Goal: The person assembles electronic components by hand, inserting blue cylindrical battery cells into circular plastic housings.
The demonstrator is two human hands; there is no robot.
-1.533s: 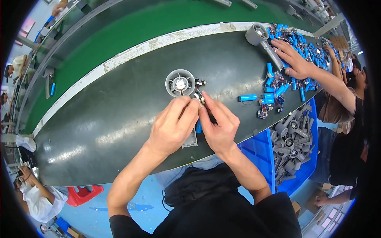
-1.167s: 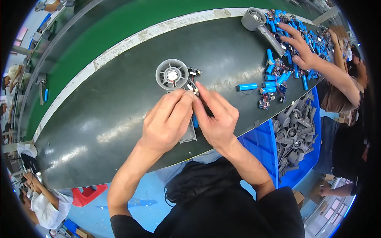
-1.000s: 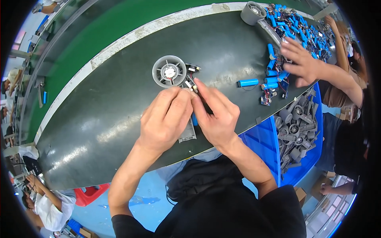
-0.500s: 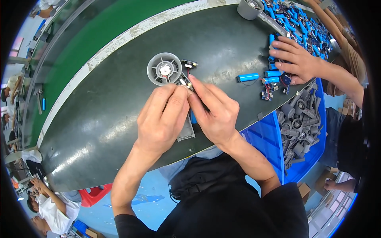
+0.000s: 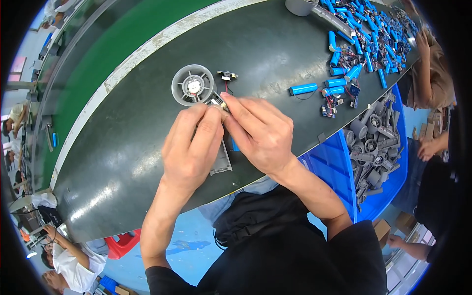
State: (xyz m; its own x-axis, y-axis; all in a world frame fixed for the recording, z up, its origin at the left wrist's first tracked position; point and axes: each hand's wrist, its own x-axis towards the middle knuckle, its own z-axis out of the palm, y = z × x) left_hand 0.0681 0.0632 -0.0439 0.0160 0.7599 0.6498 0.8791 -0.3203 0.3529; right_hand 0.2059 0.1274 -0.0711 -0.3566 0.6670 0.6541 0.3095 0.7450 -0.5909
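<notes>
My left hand (image 5: 191, 145) and my right hand (image 5: 263, 135) meet fingertip to fingertip over the dark worktop, both closed in a pinch. At my right fingertips shows a small circuit board (image 5: 218, 101) with pale parts; whatever my left fingers pinch is hidden. Just beyond them stands a grey round fan housing (image 5: 177, 87), spoked, with a pale hub. To its right, another small board (image 5: 227, 75) hangs on thin red and black wires. Beneath my hands lies a grey handle shell (image 5: 222, 163), mostly covered. Next to it a blue battery cell (image 5: 235, 145) peeks out.
Right of my hands lie a single blue cell (image 5: 303, 89) and wired boards (image 5: 330, 107). A large heap of blue cells (image 5: 366, 29) fills the far right, beside another grey housing (image 5: 301, 6). A blue bin (image 5: 332, 164) of grey housings stands against the table's right edge. Co-workers stand around.
A co-worker's hand has left the blue cells at the right. My hands keep their pinch at nearly the same spot beside the fan housing, while the whole view has shifted slightly.
</notes>
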